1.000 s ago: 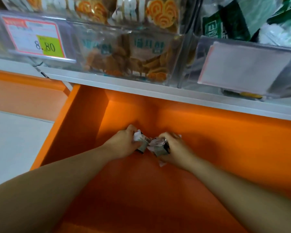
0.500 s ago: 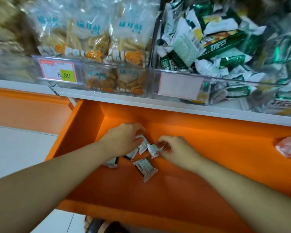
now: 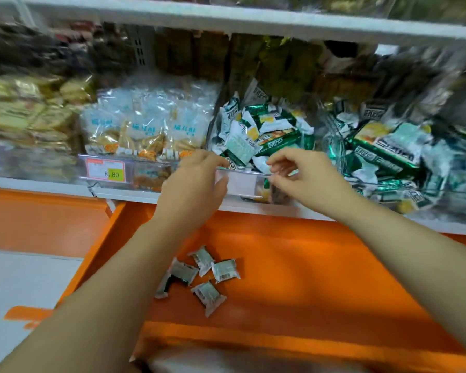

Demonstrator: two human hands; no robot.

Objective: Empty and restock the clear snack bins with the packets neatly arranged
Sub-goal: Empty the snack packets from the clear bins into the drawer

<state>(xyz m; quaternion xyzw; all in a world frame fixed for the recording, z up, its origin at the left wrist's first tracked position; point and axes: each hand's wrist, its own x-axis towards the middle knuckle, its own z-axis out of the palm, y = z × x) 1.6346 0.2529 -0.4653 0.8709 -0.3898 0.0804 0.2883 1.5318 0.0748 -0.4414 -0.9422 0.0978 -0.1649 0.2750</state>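
Observation:
A clear bin (image 3: 242,184) on the white shelf holds a heap of green-and-white snack packets (image 3: 256,135). My left hand (image 3: 197,181) grips the bin's front rim, fingers over the top and thumb on the front wall. My right hand (image 3: 304,176) is at the same rim further right, with curled fingers above it and the thumb below, pinching it. Several small grey-green packets (image 3: 203,273) lie loose in the open orange drawer (image 3: 320,278) below my forearms.
To the left, another clear bin (image 3: 135,170) with an 8.80 price tag holds bags of biscuits (image 3: 145,130). A further bin of green packets (image 3: 393,154) stands to the right. A white shelf board (image 3: 253,20) runs overhead, and pale floor (image 3: 24,286) shows at the left.
Both hands let go of the small packets in the drawer and rose to the front rim of the green-packet bin. The camera tilted up toward the shelf.

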